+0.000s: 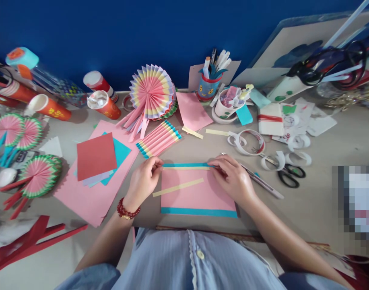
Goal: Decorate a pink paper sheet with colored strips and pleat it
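In front of me lies a pink paper sheet [190, 200] with blue bands along its far and near edges. Just below the far blue band runs a thin yellow paper strip [187, 168]. My left hand [144, 180] is closed in a pinch at the strip's left end, by the sheet's far left corner. At the other end, my right hand [232, 176] has its fingers closed on the strip; their tips partly hide it. A second yellow strip [178, 187] lies loose and slanted across the sheet, sticking out past its left edge.
Beyond the sheet are a pleated paper stack [159, 139] and a pleated paper fan [152, 92]. Coloured squares [96, 157] lie to the left. On the right are a utility knife [262, 182], a tape roll [250, 142] and scissors [291, 175]. Cups stand along the blue wall.
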A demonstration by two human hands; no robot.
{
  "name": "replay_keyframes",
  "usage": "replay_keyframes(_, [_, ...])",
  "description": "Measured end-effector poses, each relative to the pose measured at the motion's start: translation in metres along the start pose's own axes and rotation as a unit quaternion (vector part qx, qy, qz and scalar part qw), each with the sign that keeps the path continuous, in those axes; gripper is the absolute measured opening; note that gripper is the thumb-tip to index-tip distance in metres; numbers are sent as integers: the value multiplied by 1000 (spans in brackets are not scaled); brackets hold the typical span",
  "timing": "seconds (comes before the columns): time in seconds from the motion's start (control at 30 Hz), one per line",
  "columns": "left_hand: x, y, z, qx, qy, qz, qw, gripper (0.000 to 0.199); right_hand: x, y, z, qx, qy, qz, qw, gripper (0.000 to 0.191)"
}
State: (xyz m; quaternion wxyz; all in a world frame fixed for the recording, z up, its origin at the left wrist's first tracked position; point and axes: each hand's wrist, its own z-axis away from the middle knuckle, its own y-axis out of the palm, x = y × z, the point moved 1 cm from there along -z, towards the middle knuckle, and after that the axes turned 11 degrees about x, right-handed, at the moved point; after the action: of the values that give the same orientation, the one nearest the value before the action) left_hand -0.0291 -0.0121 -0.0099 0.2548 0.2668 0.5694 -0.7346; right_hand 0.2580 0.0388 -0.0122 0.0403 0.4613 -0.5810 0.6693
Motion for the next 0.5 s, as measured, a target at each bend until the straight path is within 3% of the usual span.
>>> replay_keyframes(0.5, [-7, 0, 0, -10, 14, -52, 999, 12, 0, -1, 0, 6, 3, -9, 1000, 21])
